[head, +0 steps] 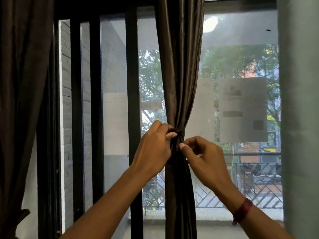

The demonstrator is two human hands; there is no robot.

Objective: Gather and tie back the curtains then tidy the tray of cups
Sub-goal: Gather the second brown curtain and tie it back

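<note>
A dark brown curtain (pixel 181 66) hangs in front of the window, gathered into a narrow bunch at mid height. A brown tie (pixel 178 132) is wrapped around that bunch. My left hand (pixel 153 147) grips the tie from the left, thumb pressed on it. My right hand (pixel 205 161) pinches the tie or curtain fabric from the right with thumb and fingers. A second dark curtain (pixel 22 100) hangs at the far left. No tray or cups are in view.
Black window frame bars (pixel 133 83) stand left of the gathered curtain. A grey wall (pixel 300 118) rises at the right. A pale sill (pixel 224 219) runs below the screened glass, with a balcony railing outside.
</note>
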